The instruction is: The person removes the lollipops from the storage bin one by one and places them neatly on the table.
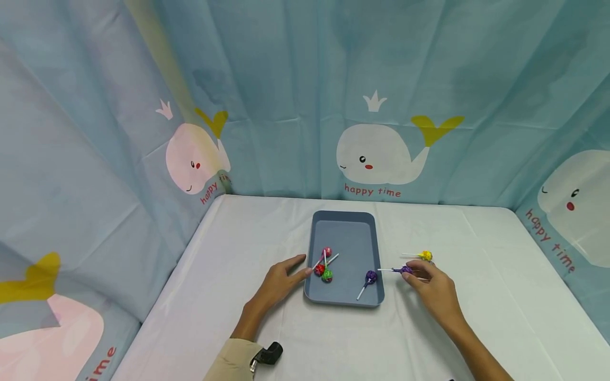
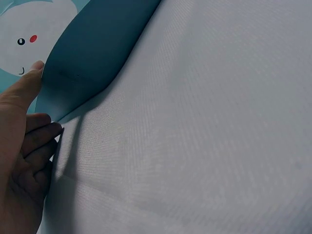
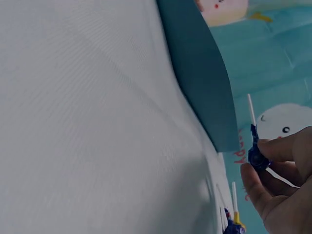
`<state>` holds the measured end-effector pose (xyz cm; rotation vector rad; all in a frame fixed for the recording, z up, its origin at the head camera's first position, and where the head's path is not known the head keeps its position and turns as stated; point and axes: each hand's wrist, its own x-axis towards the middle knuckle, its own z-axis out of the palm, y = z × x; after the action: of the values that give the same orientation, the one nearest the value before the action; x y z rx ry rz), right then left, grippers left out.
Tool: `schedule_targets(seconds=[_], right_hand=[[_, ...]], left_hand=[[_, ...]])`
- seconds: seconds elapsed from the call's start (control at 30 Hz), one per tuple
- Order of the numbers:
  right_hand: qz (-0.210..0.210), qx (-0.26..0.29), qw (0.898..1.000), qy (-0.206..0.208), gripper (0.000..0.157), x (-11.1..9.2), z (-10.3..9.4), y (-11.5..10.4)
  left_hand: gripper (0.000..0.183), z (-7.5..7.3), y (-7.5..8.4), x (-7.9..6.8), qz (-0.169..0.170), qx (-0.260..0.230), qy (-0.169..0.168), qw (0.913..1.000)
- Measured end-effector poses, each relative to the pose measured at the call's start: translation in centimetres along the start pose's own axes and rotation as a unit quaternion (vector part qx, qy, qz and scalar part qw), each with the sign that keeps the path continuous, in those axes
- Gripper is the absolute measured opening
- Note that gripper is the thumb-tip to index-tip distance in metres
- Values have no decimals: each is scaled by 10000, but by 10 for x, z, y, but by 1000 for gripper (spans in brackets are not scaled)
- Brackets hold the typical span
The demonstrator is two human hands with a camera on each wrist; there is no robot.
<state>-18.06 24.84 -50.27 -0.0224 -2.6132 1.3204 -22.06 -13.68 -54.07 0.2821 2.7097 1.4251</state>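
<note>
My right hand (image 1: 436, 293) pinches a purple-wrapped lollipop (image 3: 256, 155) by its candy end, just right of the tray, its white stick pointing left toward the rim. At the left side of the grey-blue tray (image 1: 345, 222), my left hand (image 1: 278, 283) rests with its thumb (image 2: 30, 87) against the rim and the other fingers extended. Inside the tray, a pink lollipop (image 1: 326, 251), a red one (image 1: 319, 270) and a green one (image 1: 326, 276) lie bunched at the left. Another purple lollipop (image 1: 370, 277) lies near the tray's right wall.
A yellow lollipop (image 1: 426, 255) lies on the white cloth (image 1: 500, 296) just beyond my right hand. Another stick shows beside the fingers, partly hidden. Whale-print curtains (image 1: 286, 153) stand behind the table and at both sides.
</note>
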Motion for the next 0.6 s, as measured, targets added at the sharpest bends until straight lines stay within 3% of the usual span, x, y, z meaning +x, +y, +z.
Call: schedule_targets(seconds=[0.6], right_hand=[[115,-372,9992,112,31,-3,-20,25]], left_hand=[[64,-1,1,0,-35,-41,-14,10000]])
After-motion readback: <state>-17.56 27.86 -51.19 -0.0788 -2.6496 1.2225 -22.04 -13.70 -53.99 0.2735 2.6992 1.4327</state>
